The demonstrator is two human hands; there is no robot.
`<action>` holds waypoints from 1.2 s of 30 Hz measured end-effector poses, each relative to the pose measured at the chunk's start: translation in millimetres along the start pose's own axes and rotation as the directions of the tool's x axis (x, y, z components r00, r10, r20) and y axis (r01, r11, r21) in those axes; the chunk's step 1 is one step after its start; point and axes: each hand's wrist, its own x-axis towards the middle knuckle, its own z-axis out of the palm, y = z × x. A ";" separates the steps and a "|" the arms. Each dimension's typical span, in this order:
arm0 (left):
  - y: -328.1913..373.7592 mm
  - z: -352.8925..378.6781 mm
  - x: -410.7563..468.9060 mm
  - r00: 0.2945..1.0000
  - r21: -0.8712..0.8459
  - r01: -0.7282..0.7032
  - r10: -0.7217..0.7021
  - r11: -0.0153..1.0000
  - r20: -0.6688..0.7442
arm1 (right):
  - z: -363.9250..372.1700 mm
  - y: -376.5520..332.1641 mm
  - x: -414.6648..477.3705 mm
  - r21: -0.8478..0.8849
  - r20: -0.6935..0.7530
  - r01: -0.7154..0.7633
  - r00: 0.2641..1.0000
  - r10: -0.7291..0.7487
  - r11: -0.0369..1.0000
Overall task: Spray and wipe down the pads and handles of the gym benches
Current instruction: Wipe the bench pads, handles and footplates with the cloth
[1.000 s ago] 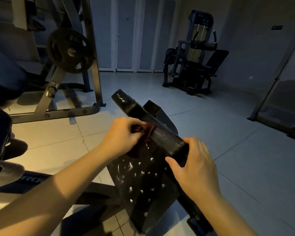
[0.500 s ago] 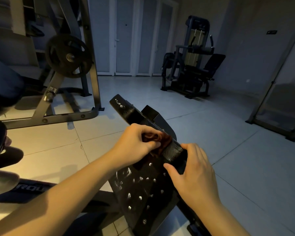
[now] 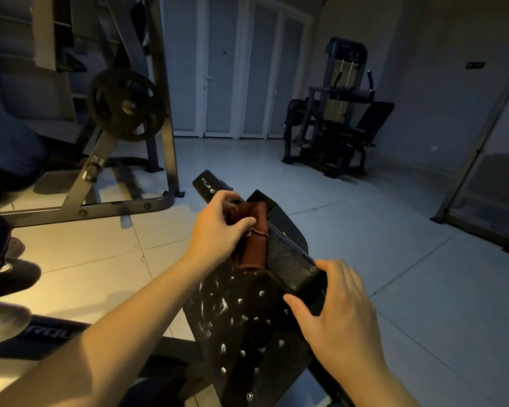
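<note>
Cloth [image 3: 254, 245], clutched in left grip [image 3: 215, 230], slid up the pad [image 3: 288, 259]; right grip [image 3: 341, 312] clasps it over tiles [image 3: 379, 230].

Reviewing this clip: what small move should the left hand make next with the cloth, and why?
Likely slide the left hand and its reddish-brown cloth up the textured pad to the far end, where white spray streaks sit unwiped; the right hand grips the near end, steadying it.

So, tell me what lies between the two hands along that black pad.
In the head view, the brown cloth gripped by the left hand, then a bare stretch of the black pad up to the right hand, which holds its end.
</note>
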 end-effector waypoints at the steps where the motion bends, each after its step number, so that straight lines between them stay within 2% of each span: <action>1: -1.2 1.6 -1.6 0.995 0.114 -0.078 0.085 0.990 -0.056 | 0.1 0.5 0.3 -0.001 0.000 0.003 1.000 -0.003 1.000; 3: -2.7 1.0 -5.4 0.959 0.298 -0.209 0.256 0.931 -0.125 | 0.1 1.1 0.5 0.001 -0.006 0.007 1.000 -0.007 1.000; 5: -3.0 0.0 -10.2 0.939 0.364 -0.292 0.336 0.885 -0.065 | -0.2 0.8 0.0 0.007 -0.010 0.013 1.000 -0.013 1.000; 9: -0.2 1.8 -25.1 0.975 0.236 -0.219 0.202 0.947 0.094 | -0.8 0.1 1.0 -0.001 0.001 0.013 1.000 -0.013 1.000; 11: 0.6 2.1 -26.6 0.976 0.276 -0.217 0.197 0.936 0.099 | -0.8 -1.6 1.1 -0.014 -0.007 0.012 1.000 -0.012 1.000; 14: 7.3 -3.9 -28.0 0.986 0.236 -0.165 0.158 0.958 0.049 | -1.3 -2.6 0.5 -0.023 -0.015 0.018 1.000 -0.019 1.000; 19: 30.7 3.6 -53.7 0.936 0.048 -0.269 0.249 0.962 0.247 | -2.5 -3.4 0.3 -0.021 -0.011 0.022 1.000 -0.022 1.000; 21: 25.2 1.6 -45.0 0.956 0.086 -0.262 0.246 0.961 0.163 | -2.3 -2.6 0.7 -0.022 -0.005 0.023 1.000 -0.023 1.000; 24: 3.8 -11.0 -27.0 0.990 0.166 -0.133 0.138 0.977 -0.020 | -2.1 -2.1 0.5 -0.030 -0.011 0.020 1.000 -0.020 0.999; 26: -2.2 -11.4 -25.1 0.995 0.183 -0.093 0.098 0.979 -0.019 | -0.6 -2.7 -0.2 -0.030 -0.012 0.016 1.000 -0.016 0.999; 29: 9.7 -2.6 -30.7 0.991 0.190 -0.133 0.128 0.973 0.039 | 0.0 -1.2 0.0 -0.018 -0.036 0.033 0.999 -0.034 0.999; 32: 28.1 0.0 -49.6 0.965 0.101 -0.199 0.176 0.975 0.195 | 0.1 -0.7 0.9 0.004 -0.041 0.038 0.998 -0.038 0.999; 34: 35.1 -3.6 -60.8 0.934 -0.022 -0.167 0.165 0.986 0.318 | 0.7 -0.2 2.1 0.026 -0.046 0.038 0.998 -0.037 0.999; 36: 34.4 -10.4 -62.1 0.932 -0.070 -0.140 0.155 0.988 0.327 | -0.2 1.4 3.5 0.060 -0.047 0.038 0.998 -0.035 0.997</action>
